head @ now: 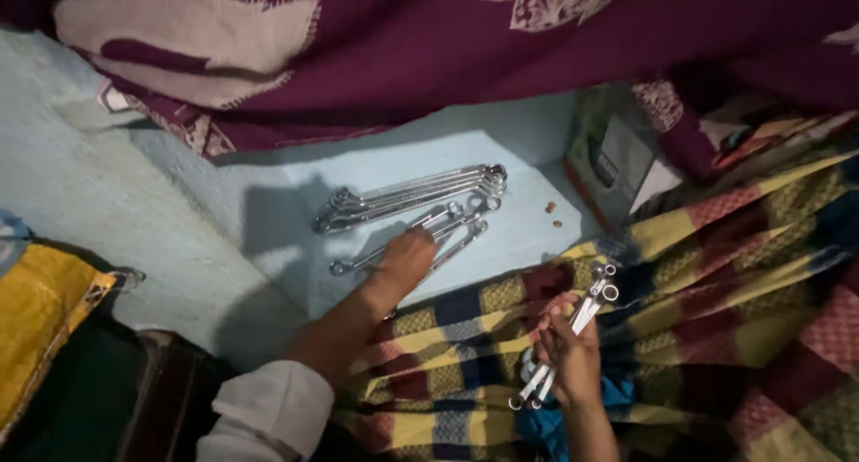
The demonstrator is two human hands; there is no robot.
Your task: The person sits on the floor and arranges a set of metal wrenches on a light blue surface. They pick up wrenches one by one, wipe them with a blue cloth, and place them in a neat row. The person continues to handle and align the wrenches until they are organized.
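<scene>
in dim light, the left hand rests on loose spanners on a pale blue floor, its grip perhaps closing; the right hand clamps a spanner bundle over a checked blanket, maroon cloth far behind.

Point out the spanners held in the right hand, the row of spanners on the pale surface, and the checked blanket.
held spanners [591, 308], head view, on the shafts.
row of spanners [407, 196], head view, mid-shafts.
checked blanket [716, 310], head view, open fabric.

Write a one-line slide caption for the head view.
Left hand reaches spanners on the pale floor; right hand grips a spanner bundle above checked blanket.
</scene>
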